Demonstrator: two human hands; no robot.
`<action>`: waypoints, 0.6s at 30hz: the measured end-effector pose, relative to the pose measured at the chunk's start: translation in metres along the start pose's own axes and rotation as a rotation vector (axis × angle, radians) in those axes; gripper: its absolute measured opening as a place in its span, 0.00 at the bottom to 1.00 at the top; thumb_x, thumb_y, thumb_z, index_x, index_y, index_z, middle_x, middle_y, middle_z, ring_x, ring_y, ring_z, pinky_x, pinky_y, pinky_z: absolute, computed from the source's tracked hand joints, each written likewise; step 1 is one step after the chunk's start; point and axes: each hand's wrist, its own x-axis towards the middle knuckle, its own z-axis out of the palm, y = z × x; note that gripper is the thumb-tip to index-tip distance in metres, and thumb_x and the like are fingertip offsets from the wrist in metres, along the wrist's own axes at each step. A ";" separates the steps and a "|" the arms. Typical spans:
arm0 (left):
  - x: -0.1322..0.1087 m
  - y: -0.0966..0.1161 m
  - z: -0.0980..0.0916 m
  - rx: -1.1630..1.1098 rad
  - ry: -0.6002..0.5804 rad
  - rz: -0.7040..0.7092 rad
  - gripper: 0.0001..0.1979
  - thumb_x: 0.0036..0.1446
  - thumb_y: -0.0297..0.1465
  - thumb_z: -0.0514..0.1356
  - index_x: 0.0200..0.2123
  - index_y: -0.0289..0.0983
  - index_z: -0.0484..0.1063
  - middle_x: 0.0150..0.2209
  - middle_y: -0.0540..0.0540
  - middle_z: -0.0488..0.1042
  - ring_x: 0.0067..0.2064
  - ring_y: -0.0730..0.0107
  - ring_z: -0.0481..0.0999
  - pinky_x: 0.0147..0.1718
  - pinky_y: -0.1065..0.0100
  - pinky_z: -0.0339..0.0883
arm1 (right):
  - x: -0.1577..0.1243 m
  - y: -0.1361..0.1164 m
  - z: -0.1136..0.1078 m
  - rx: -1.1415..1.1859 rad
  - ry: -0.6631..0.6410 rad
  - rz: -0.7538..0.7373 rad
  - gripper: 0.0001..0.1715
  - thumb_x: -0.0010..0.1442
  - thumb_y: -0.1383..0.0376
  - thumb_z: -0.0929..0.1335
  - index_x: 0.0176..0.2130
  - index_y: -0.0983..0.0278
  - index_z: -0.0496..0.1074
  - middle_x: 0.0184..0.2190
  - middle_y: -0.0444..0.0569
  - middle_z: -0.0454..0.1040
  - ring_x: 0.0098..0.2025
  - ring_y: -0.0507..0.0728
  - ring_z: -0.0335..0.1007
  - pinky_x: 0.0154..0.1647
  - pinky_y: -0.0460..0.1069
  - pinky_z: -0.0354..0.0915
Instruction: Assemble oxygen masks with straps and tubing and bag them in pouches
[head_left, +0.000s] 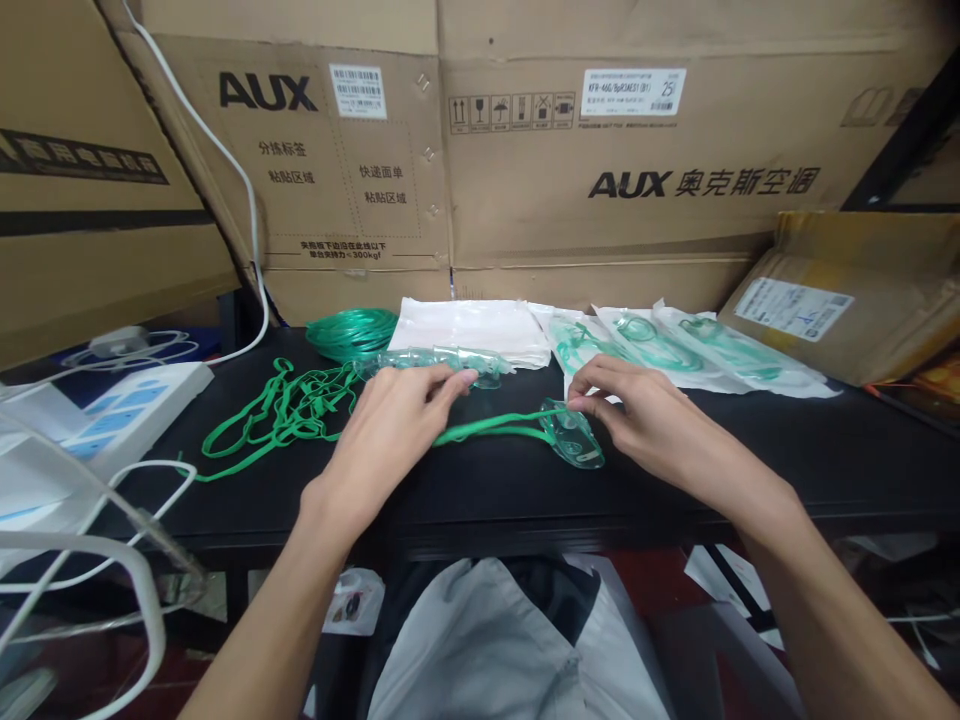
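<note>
A see-through green oxygen mask (576, 440) lies on the black table in front of me, with a green elastic strap (491, 428) running left from it in two strands. My right hand (626, 400) pinches the mask's upper right edge between thumb and fingers. The strap leads under my left hand (405, 405), whose fingers are closed round it; their tips are partly hidden. Just behind that hand is a row of nested see-through masks (442, 360). Left of it, a tangle of green elastic straps (300, 405) spreads over the table.
Coiled green tubing (352, 332) and a stack of white bags (469, 328) stand at the back. Several packed mask sets (660, 345) lie back right, beside a cardboard box (847, 285). White cables (142, 560) loop at the left. Large cartons (517, 230) wall off the rear.
</note>
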 end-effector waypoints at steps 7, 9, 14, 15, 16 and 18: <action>-0.002 0.016 0.011 -0.046 0.055 0.145 0.14 0.68 0.43 0.58 0.45 0.43 0.80 0.47 0.46 0.80 0.51 0.56 0.76 0.52 0.62 0.61 | 0.002 -0.007 0.004 0.036 -0.018 -0.018 0.10 0.71 0.63 0.65 0.36 0.60 0.71 0.36 0.46 0.74 0.36 0.57 0.69 0.38 0.52 0.61; -0.005 0.030 0.022 -0.179 -0.005 0.214 0.14 0.67 0.43 0.59 0.50 0.45 0.77 0.53 0.49 0.77 0.57 0.59 0.72 0.58 0.62 0.59 | 0.002 -0.009 0.004 0.066 -0.016 -0.022 0.08 0.71 0.65 0.65 0.37 0.60 0.72 0.36 0.46 0.75 0.36 0.56 0.69 0.38 0.51 0.61; -0.012 0.049 0.046 -0.298 -0.099 0.172 0.15 0.66 0.44 0.61 0.52 0.47 0.75 0.58 0.49 0.74 0.61 0.58 0.69 0.62 0.58 0.58 | 0.002 -0.011 0.004 0.140 -0.043 -0.008 0.08 0.70 0.66 0.65 0.39 0.60 0.73 0.37 0.45 0.76 0.37 0.56 0.71 0.38 0.49 0.62; -0.013 0.050 0.047 -0.308 -0.100 0.153 0.14 0.66 0.43 0.60 0.51 0.46 0.75 0.57 0.49 0.74 0.60 0.58 0.69 0.62 0.57 0.58 | 0.002 -0.012 0.004 0.147 -0.048 -0.006 0.08 0.70 0.66 0.65 0.39 0.60 0.73 0.37 0.45 0.76 0.37 0.56 0.71 0.38 0.49 0.62; -0.013 0.050 0.048 -0.318 -0.099 0.136 0.13 0.66 0.42 0.60 0.50 0.46 0.75 0.56 0.49 0.75 0.60 0.58 0.70 0.61 0.57 0.59 | 0.002 -0.012 0.004 0.152 -0.050 -0.004 0.08 0.70 0.66 0.65 0.39 0.60 0.74 0.37 0.46 0.77 0.37 0.56 0.71 0.38 0.49 0.63; -0.012 0.051 0.046 -0.335 -0.105 0.108 0.09 0.66 0.39 0.60 0.47 0.46 0.75 0.53 0.50 0.76 0.57 0.58 0.72 0.59 0.57 0.61 | 0.002 -0.012 0.003 0.154 -0.048 0.000 0.08 0.70 0.66 0.65 0.39 0.60 0.74 0.37 0.45 0.77 0.38 0.56 0.71 0.39 0.49 0.63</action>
